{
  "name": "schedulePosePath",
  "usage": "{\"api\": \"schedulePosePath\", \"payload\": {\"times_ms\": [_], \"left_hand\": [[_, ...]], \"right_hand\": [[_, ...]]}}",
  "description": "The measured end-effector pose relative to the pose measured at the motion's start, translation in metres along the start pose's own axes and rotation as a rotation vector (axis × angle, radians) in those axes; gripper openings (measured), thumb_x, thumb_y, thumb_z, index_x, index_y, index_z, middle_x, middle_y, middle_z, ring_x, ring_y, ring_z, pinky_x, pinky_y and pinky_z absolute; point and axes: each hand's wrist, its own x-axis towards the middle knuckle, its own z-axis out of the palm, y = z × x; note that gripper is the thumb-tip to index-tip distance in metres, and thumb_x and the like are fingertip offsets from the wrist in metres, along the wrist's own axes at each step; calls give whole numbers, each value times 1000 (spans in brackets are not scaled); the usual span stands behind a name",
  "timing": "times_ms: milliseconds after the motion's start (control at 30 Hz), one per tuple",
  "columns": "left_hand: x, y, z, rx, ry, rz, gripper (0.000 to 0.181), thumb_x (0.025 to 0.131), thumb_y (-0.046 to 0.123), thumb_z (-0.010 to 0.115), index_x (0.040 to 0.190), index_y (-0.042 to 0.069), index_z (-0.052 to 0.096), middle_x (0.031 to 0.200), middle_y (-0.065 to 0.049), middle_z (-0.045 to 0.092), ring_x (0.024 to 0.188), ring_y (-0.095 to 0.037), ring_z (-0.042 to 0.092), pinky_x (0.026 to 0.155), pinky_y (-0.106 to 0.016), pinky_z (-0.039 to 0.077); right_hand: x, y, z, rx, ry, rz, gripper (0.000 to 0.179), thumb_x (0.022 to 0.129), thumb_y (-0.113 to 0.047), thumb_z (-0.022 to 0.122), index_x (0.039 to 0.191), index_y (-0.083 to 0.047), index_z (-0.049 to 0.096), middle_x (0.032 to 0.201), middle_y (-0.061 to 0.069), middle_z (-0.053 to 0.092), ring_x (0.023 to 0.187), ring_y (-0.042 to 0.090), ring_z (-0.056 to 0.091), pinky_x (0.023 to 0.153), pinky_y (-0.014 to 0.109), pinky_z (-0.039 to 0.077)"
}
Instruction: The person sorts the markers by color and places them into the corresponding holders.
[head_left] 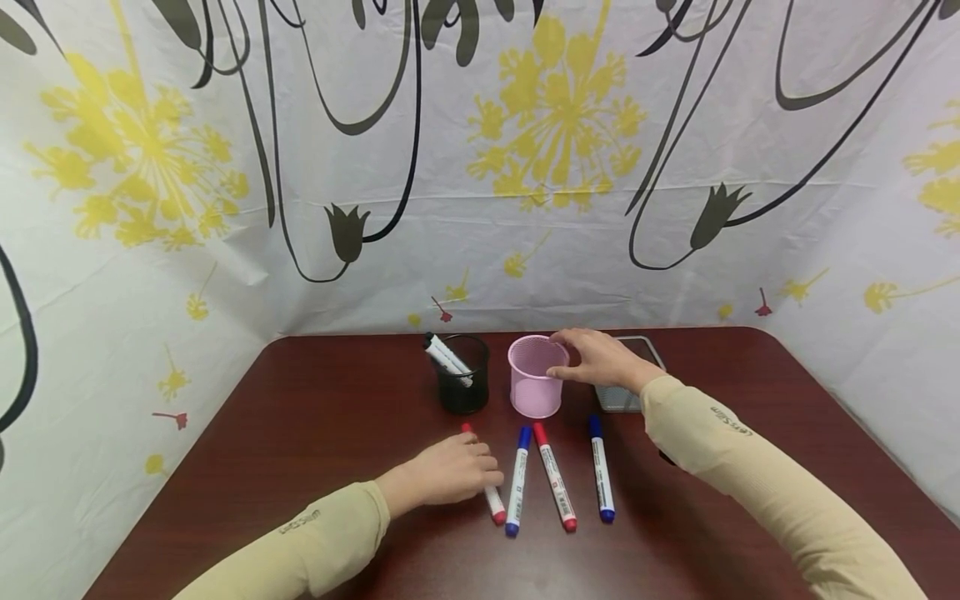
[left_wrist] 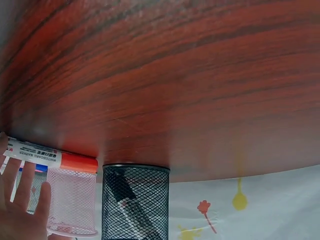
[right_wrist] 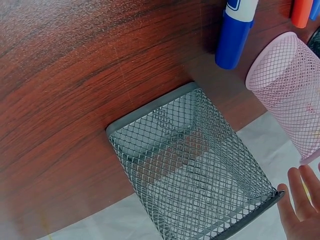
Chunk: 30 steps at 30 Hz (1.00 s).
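Observation:
On the table, my left hand (head_left: 450,468) is over a red-capped whiteboard marker (head_left: 495,507), its fingers fairly straight. In the left wrist view, those fingertips overlap the white barrel of the marker (left_wrist: 35,151), and the thumb stands apart from it. My right hand (head_left: 600,358) reaches to the pink mesh pen cup (head_left: 536,396), thumb and fingers spread at its right rim. The right wrist view shows extended fingers (right_wrist: 300,195) between the pink cup (right_wrist: 285,85) and a grey mesh holder (right_wrist: 195,165).
A black mesh cup (head_left: 463,392) holds black-capped markers (head_left: 447,358). Right of the left hand lie a blue marker (head_left: 517,483), a red marker (head_left: 555,479) and another blue marker (head_left: 602,471). A patterned white curtain (head_left: 450,167) hangs behind the brown table (head_left: 337,400).

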Motion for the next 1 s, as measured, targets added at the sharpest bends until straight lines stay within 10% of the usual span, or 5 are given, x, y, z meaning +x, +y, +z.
{"api": "schedulePosePath", "payload": {"times_ms": [1000], "left_hand": [[-10, -4, -41, -244, 399, -53, 19, 77, 22, 66, 94, 16, 60, 82, 10, 58, 74, -6, 50, 75, -22, 39]], "right_hand": [[0, 0, 1, -2, 1, 5, 61, 75, -44, 66, 117, -2, 54, 111, 13, 56, 100, 25, 52, 83, 43, 40]]}}
